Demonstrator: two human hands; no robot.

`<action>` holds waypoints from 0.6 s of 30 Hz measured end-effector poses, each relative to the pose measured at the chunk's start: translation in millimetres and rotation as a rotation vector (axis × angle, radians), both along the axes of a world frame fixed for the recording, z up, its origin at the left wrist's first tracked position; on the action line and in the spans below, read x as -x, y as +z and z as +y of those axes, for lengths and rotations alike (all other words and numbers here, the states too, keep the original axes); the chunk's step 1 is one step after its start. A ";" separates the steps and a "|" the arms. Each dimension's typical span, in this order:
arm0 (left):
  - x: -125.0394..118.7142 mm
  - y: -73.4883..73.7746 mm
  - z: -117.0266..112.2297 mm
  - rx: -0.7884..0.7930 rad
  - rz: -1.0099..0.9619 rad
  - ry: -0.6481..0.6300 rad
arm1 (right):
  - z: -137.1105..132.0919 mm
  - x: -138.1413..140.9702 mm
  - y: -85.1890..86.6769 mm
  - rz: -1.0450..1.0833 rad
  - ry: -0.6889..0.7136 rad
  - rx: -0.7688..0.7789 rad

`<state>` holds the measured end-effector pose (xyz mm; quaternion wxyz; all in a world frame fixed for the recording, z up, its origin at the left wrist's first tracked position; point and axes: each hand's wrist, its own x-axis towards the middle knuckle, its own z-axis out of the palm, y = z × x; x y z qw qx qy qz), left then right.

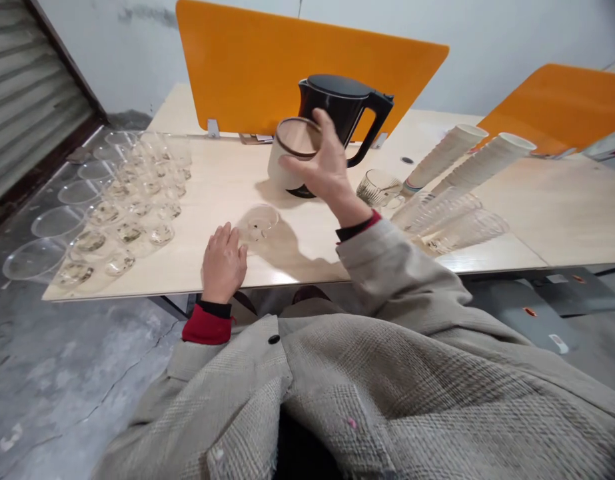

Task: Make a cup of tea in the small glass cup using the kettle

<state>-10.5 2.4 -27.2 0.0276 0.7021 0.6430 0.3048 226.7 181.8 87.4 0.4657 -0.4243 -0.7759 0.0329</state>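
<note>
In the head view, a black kettle (344, 117) with a smooth body, a flat round lid and an angular loop handle stands on a pale, wood-grained table (212, 180). Just in front of the kettle, partly overlapping it in sight, is a whitish, round-walled mug (294, 137) with a dark rim and a tan-looking interior. The right hand (330, 170) holds this mug by its side, thumb and fingers set widely apart around the wall; whether the mug's base meets the table cannot be told.

Nearer the person than the kettle and to its left, a thin, see-through cup (262, 223) sits on the table with a few dark flecks in it. The left hand (223, 261) lies palm down beside it, farther left of the kettle, with the fingers close together and gripping nothing; contact with the cup is unclear.

Well to the left of the kettle stand rows of clear cups (106, 212), flared at the mouth, with dark bits at the bottom of many. To the right of the kettle are a ribbed glass mug (380, 187), tall leaning stacks of whitish cups (447, 157) and, nearer the person, slanting stacks of transparent cups (467, 227). Behind the kettle rises a flat, smooth orange panel (242, 67) with rounded corners.
</note>
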 end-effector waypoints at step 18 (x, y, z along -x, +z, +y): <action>16.5 10.1 -36.1 -0.173 -0.565 -0.049 | -190.6 23.0 -56.1 -0.013 0.224 0.301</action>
